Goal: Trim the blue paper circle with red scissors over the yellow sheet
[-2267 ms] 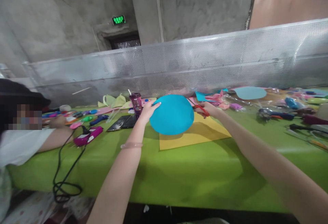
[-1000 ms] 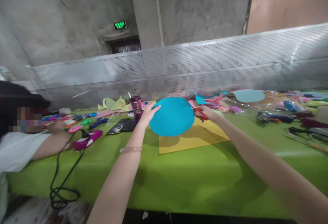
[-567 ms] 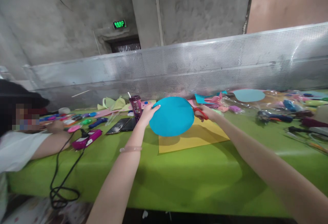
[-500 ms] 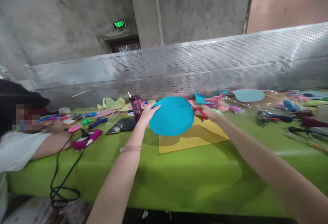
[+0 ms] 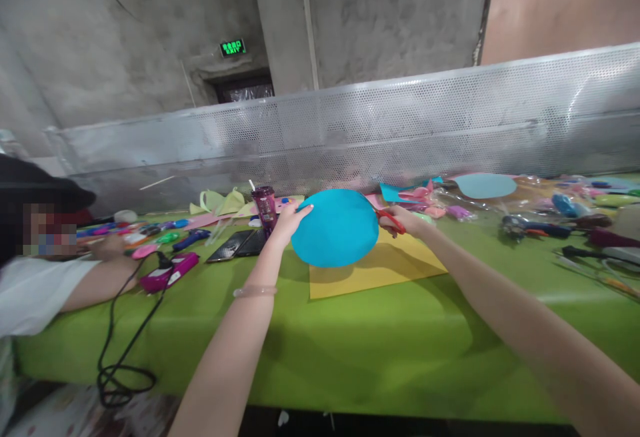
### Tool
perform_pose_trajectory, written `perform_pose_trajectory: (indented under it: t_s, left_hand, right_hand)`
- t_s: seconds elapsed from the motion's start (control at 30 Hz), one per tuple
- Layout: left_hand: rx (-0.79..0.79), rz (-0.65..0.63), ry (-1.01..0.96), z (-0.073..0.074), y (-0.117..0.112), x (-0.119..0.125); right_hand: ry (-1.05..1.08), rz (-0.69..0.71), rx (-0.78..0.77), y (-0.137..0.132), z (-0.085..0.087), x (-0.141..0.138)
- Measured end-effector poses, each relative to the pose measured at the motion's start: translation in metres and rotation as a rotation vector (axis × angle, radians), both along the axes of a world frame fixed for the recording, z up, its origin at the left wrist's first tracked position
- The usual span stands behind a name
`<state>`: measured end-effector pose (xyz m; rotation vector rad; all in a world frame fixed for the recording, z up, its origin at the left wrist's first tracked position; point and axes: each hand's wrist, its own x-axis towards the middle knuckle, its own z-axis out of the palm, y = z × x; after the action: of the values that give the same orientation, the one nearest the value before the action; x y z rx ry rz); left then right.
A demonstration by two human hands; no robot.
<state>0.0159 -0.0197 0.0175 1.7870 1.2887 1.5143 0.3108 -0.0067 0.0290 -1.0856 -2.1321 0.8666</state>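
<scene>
A round sheet of blue paper (image 5: 335, 229) is held up above the table, its left edge pinched by my left hand (image 5: 291, 221) with the thumb on top. Closed around the handles of red scissors (image 5: 393, 221) is my right hand (image 5: 404, 219), at the paper's right edge. The blades reach toward the paper's rim; how far apart they are is too small to tell. Beneath the blue paper lies a sheet of yellow paper (image 5: 370, 277), partly covered by it and shadowed.
Left of my hand stand a purple cup (image 5: 265, 207) with a straw and dark phone-like slabs (image 5: 237, 245). A magenta power strip (image 5: 170, 273) trails a black cord near another person's arm (image 5: 107, 280). Paper scraps (image 5: 400, 192) and a glue gun (image 5: 537, 228) lie rightward.
Almost nothing differs. The blue paper's lower edge has dipped very slightly; both hands keep their places and their hold.
</scene>
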Motion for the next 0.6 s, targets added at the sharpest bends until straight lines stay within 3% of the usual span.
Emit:
perform_pose_trajectory:
  t_s: [0.6]
  left_hand:
    - [-0.004,-0.005,-0.001,0.0000,0.0002,-0.0004]
  right_hand:
    - [0.002,0.017,0.005,0.0034,-0.0027,0.0000]
